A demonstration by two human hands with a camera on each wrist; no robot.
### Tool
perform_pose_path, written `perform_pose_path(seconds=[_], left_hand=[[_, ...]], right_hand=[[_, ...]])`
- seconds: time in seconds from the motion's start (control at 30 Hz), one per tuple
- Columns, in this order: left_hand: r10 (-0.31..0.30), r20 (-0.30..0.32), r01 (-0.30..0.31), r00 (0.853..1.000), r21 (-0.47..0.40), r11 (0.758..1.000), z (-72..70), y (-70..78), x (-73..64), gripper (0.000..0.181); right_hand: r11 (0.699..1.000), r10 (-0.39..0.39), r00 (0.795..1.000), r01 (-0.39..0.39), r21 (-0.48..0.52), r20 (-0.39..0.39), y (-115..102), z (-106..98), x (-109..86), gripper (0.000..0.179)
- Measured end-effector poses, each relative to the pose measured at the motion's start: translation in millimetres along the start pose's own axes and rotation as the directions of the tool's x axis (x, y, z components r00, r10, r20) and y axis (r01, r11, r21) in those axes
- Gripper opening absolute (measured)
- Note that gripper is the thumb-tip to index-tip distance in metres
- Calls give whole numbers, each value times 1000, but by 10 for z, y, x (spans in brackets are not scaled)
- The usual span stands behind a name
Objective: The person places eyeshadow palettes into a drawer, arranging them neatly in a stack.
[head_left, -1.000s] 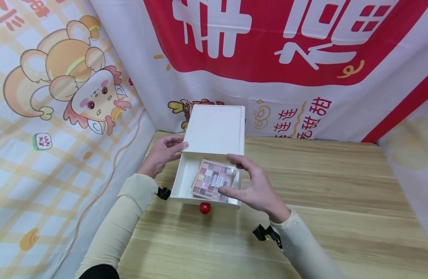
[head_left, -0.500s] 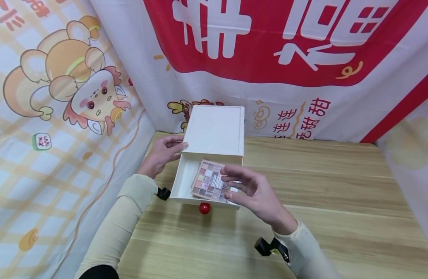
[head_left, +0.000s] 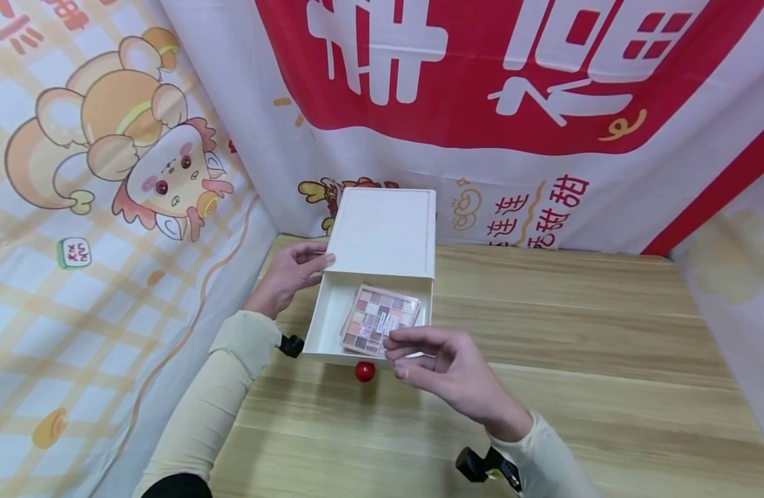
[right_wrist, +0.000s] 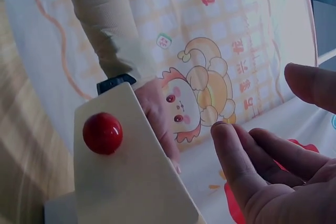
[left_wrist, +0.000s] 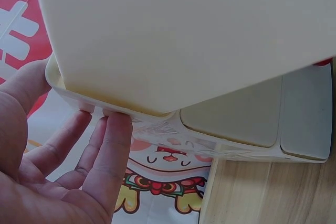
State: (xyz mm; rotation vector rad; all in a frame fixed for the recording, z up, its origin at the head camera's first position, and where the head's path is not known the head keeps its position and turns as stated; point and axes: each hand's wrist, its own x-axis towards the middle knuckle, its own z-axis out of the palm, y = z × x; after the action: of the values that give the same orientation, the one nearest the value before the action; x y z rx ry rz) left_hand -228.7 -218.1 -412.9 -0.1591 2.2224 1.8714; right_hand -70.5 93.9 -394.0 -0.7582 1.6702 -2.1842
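Observation:
A white drawer box (head_left: 384,232) stands on the table with its drawer (head_left: 322,325) pulled out toward me. In the drawer an eyeshadow palette (head_left: 372,315) lies slightly turned, a grid of pink and purple squares on its face. On the drawer's front sits a round red knob (head_left: 365,371). My left hand (head_left: 290,273) holds the box at its left side; in the left wrist view, thumb and fingers (left_wrist: 107,166) grip its edge. My right hand (head_left: 453,370) hovers over the drawer's front right corner, fingers loosely bent and holding nothing, covering part of the palette's lower right.
The wooden table (head_left: 593,360) extends to the right and in front of the box. A printed cloth (head_left: 543,104) hangs close behind the box, and another patterned cloth (head_left: 126,277) stands along the left. Black wrist cameras (head_left: 471,463) sit below both hands.
My right hand has drawn back from above the palette toward me and the drawer's front edge, its fingers coming closer together. The left hand, box and palette stay put.

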Motion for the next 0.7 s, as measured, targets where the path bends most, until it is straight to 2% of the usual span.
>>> perform_pose_path(seconds=[0.2, 0.47, 0.7], left_hand=[[1, 1, -1, 1000, 0, 1000, -7, -9, -1, 53], [-3, 0, 3, 1000, 2, 1000, -8, -15, 5, 53], [0, 3, 0, 1000, -3, 1000, -5, -18, 14, 53]], right_hand=[[999, -28, 1000, 28, 26, -9, 72, 100, -88, 37], [998, -11, 999, 12, 54, -31, 236, 249, -180, 32], [996, 51, 997, -47, 78, -59, 332, 284, -203, 33]])
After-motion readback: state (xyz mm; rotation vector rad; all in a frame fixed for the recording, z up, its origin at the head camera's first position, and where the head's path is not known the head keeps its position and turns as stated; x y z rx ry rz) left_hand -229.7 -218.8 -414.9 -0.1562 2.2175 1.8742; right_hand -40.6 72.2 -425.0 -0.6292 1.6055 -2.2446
